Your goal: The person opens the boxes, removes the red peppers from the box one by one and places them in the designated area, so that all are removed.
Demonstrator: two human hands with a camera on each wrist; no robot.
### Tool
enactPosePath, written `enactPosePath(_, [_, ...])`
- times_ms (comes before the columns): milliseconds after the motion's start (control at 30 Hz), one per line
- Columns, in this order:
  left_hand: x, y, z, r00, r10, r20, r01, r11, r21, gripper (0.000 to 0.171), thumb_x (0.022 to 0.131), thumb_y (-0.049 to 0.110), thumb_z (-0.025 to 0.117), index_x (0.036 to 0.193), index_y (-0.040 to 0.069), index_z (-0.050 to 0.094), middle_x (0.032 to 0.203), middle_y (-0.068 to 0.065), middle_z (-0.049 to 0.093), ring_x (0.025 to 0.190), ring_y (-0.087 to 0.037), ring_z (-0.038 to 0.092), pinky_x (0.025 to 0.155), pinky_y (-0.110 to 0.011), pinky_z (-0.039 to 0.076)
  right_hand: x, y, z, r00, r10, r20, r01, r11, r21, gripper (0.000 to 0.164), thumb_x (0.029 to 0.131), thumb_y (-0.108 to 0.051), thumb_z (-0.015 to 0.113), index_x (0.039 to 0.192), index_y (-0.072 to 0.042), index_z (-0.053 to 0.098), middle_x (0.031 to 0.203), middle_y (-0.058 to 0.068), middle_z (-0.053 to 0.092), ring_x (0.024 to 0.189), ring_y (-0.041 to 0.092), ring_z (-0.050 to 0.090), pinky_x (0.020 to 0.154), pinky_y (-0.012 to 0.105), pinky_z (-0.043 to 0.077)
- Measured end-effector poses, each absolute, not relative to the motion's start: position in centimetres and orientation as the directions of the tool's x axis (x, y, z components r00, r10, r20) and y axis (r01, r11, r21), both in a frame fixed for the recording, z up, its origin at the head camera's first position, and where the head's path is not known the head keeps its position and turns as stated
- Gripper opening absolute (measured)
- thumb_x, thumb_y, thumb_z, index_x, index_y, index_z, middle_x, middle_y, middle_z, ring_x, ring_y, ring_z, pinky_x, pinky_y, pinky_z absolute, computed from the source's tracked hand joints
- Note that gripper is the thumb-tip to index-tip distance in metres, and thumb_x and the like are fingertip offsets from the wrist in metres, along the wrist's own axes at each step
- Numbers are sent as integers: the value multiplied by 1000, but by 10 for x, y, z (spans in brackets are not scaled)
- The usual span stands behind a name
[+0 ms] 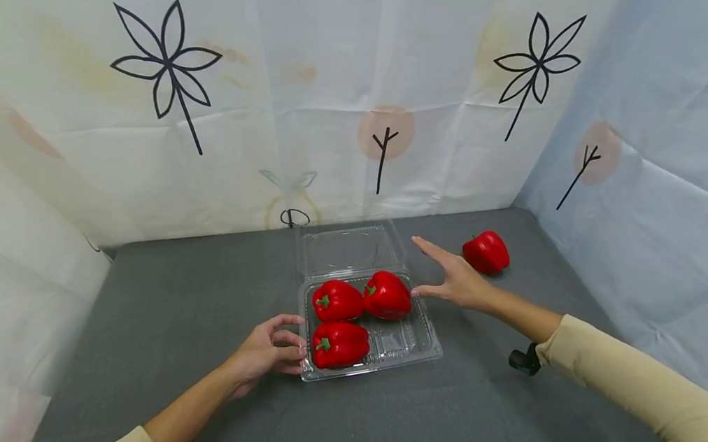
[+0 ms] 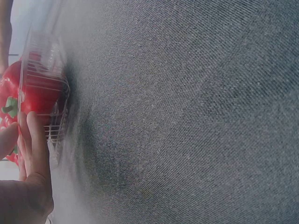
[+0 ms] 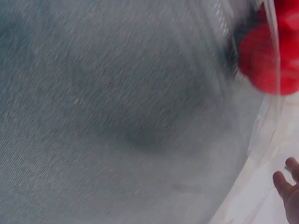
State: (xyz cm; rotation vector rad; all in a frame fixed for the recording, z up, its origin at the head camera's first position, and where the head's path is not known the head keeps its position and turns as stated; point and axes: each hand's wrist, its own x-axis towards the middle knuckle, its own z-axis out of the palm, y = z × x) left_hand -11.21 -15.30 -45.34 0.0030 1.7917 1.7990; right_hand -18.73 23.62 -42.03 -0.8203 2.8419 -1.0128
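A clear plastic clamshell container (image 1: 396, 343) lies on the grey cloth with its lid (image 1: 350, 249) folded back toward the far wall. Inside it sit three red bell peppers: one at back left (image 1: 338, 301), one at back right (image 1: 387, 295) and one at front left (image 1: 340, 344). My left hand (image 1: 270, 351) holds the container's left rim; in the left wrist view, thumb and fingers (image 2: 37, 149) lie on either side of that rim. My right hand (image 1: 457, 279) is spread at the right edge, its thumb close to the back right pepper, nothing in its grasp.
A fourth red bell pepper (image 1: 486, 253) rests on the grey cloth (image 1: 208, 290) behind the right hand. Pale fabric walls (image 1: 318, 98) with plant drawings enclose the back and both sides.
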Motion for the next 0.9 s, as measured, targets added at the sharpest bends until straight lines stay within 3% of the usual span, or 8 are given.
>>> enactPosePath(300, [-112,-153,-454,-824,399,-402,-400,91,912,61,90,4,72,142,-1,39,101,-15,66,79,-24,68,78,-43,60,-180,210,-411,-800,-597,57,-495,605,-624,94,78,-33,86,155,-15,35,154,12,41,138,33,43,106,58,42])
enactPosePath(600, [-111,-153,-457,-828,407,-384,-383,89,919,62,91,4,71,143,-1,38,103,-15,65,81,-24,68,77,-43,61,-178,195,-413,-772,-635,-18,-478,599,-642,90,78,-35,86,151,-10,41,155,18,37,144,38,32,106,61,40])
enactPosePath(733, [-111,-153,-456,-828,410,-384,-382,89,920,62,91,5,72,143,-1,38,103,-15,65,80,-24,67,78,-43,61,-178,192,-414,-766,-642,-7,-494,597,-632,83,79,-29,86,148,-8,45,152,21,41,142,40,34,105,61,41])
enactPosePath(900, [-110,-153,-455,-828,406,-387,-384,91,919,62,91,4,71,143,-1,37,103,-15,64,81,-24,67,78,-43,61,-179,189,-418,-758,-653,11,-526,600,-603,72,81,-13,83,144,-7,49,146,15,50,135,35,44,102,56,47])
